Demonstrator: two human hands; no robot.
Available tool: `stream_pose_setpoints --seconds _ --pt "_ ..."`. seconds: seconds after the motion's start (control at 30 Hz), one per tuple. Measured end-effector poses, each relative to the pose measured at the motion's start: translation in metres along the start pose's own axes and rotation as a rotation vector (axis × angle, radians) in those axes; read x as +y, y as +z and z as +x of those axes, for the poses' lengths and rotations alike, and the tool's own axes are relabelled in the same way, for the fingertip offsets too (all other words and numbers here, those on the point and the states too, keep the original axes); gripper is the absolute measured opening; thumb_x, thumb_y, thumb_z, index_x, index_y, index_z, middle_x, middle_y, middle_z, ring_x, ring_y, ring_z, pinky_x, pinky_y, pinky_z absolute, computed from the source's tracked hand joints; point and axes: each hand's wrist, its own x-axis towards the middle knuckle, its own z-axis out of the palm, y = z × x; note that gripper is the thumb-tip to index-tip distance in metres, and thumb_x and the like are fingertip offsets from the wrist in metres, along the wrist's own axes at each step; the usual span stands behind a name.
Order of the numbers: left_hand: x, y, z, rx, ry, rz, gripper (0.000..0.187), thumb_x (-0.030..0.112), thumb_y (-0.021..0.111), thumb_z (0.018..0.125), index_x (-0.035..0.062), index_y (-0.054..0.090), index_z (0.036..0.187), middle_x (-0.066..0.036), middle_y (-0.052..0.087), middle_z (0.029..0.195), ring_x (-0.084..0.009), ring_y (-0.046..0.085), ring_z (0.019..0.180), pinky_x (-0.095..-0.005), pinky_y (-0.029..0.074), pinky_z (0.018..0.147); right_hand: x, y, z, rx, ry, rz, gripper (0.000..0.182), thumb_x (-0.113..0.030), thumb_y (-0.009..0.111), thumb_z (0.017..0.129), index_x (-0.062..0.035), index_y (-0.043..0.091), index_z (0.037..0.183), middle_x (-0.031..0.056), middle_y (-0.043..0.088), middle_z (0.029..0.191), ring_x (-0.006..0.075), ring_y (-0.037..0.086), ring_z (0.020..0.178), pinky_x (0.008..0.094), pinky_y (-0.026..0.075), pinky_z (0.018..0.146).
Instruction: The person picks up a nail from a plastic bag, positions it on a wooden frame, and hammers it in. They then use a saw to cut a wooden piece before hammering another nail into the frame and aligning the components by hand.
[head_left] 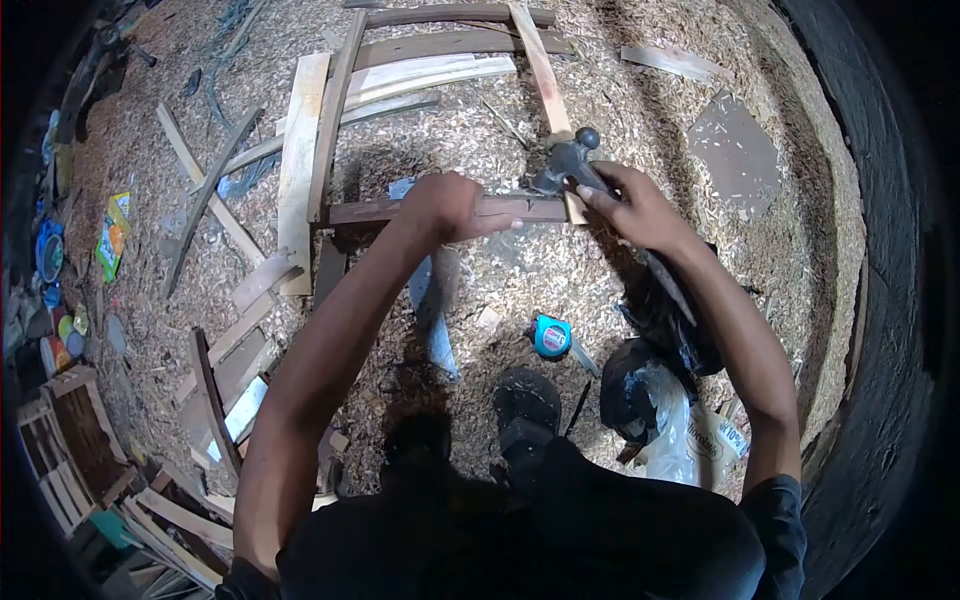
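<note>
My right hand (635, 208) is wrapped round a hammer (567, 165), its dark metal head with a rounded ball end close over the corner of a wooden frame. The hammer's handle runs back beneath my palm. Gripped in my left hand (447, 208) is a dark wooden strip (540, 209), the near crosspiece of that frame, with the thumb stretched along it. At its right end, the strip meets a pale wooden slat (545, 80) running away from me. A darker slat (337, 120) forms the left side.
Wood shavings cover the ground. A teal tape measure (551, 336) lies near my shoe (527, 400), beside plastic bags (665, 425). Loose planks (300, 170) lie to the left, and a wooden crate (70, 450) stands at the lower left. A dark wall (890, 250) borders the right.
</note>
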Motion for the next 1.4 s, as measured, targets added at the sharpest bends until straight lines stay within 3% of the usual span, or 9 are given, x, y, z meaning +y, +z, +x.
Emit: stream_pose_setpoints --seconds 0.4,0.5,0.63,0.77,0.83,1.03,1.13,1.27,1.4 --pt "0.006 0.03 -0.011 0.146 0.088 0.063 0.078 0.079 0.058 0.081 0.0028 0.071 0.088 -0.019 0.069 0.069 -0.0364 0.07 0.066 -0.0481 0.057 0.064 0.003 -0.013 0.019 -0.073 0.004 -0.082 0.031 -0.026 0.062 0.101 -0.0001 0.067 0.117 0.0212 0.069 0.089 0.0283 0.065 0.082 0.0441 0.049 0.082" --pt "0.006 0.03 -0.012 0.162 0.075 0.065 0.078 0.08 0.059 0.081 0.003 0.071 0.087 -0.018 0.068 0.068 -0.0364 0.07 0.064 -0.0477 0.056 0.063 -0.01 -0.011 0.017 -0.091 0.147 -0.015 0.032 -0.026 0.061 0.101 0.0004 0.067 0.118 0.0213 0.07 0.095 0.0287 0.067 0.086 0.0433 0.05 0.084" --pt "0.004 0.038 -0.011 0.203 0.085 0.093 0.076 0.079 0.06 0.08 0.0034 0.07 0.083 -0.018 0.066 0.064 -0.0353 0.068 0.061 -0.0473 0.055 0.059 0.002 -0.002 0.013 -0.078 0.143 0.078 0.03 -0.02 0.062 0.102 0.0031 0.062 0.122 0.0069 0.068 0.092 0.0132 0.06 0.084 0.0313 0.05 0.079" --pt "-0.008 0.046 -0.004 0.477 0.188 0.071 0.069 0.073 0.066 0.081 0.0037 0.069 0.076 -0.016 0.063 0.058 -0.0336 0.065 0.053 -0.0455 0.054 0.053 0.013 0.001 0.007 -0.067 0.059 0.033 0.032 -0.022 0.064 0.101 0.0034 0.064 0.121 0.0102 0.068 0.094 0.0159 0.061 0.085 0.033 0.05 0.08" --pt "-0.01 0.043 -0.002 0.467 0.2 0.107 0.067 0.07 0.069 0.081 0.0036 0.069 0.075 -0.016 0.062 0.057 -0.0333 0.064 0.051 -0.0445 0.053 0.052 0.013 0.0 0.007 -0.074 0.12 0.116 0.035 -0.025 0.066 0.098 0.004 0.066 0.118 0.0197 0.071 0.098 0.0245 0.067 0.091 0.0398 0.051 0.088" --pt "-0.008 0.04 0.0 0.391 0.123 0.026 0.076 0.078 0.064 0.078 0.003 0.072 0.074 -0.018 0.064 0.059 -0.036 0.066 0.055 -0.0469 0.055 0.055 0.015 -0.005 0.018 -0.094 0.085 0.072 0.038 -0.028 0.068 0.098 0.0061 0.066 0.114 0.0117 0.068 0.08 0.0187 0.064 0.073 0.0365 0.051 0.07" --pt "-0.006 0.037 0.001 0.305 0.076 0.018 0.078 0.08 0.061 0.079 0.003 0.073 0.076 -0.019 0.066 0.063 -0.0369 0.067 0.059 -0.048 0.055 0.058 0.002 -0.017 0.029 -0.255 0.262 0.192 0.039 -0.03 0.068 0.098 0.0052 0.067 0.115 0.0088 0.065 0.075 0.0156 0.061 0.068 0.0348 0.048 0.063" --pt "-0.006 0.032 0.004 0.183 0.03 -0.01 0.078 0.081 0.059 0.08 0.0038 0.074 0.08 -0.019 0.067 0.066 -0.0365 0.069 0.063 -0.0478 0.056 0.062 0.011 -0.013 0.041 -0.011 -0.051 0.006 0.035 -0.036 0.062 0.101 -0.0014 0.069 0.104 0.0092 0.063 0.072 0.0151 0.058 0.065 0.0396 0.046 0.061" --pt "-0.002 0.031 -0.002 0.173 0.05 0.028 0.081 0.082 0.056 0.08 0.0036 0.075 0.083 -0.02 0.069 0.071 -0.0371 0.07 0.067 -0.0478 0.057 0.066 -0.008 -0.036 0.049 -0.442 -0.069 -0.158 0.033 -0.035 0.054 0.104 -0.0051 0.066 0.096 0.009 0.061 0.07 0.0188 0.059 0.064 0.0432 0.049 0.064"
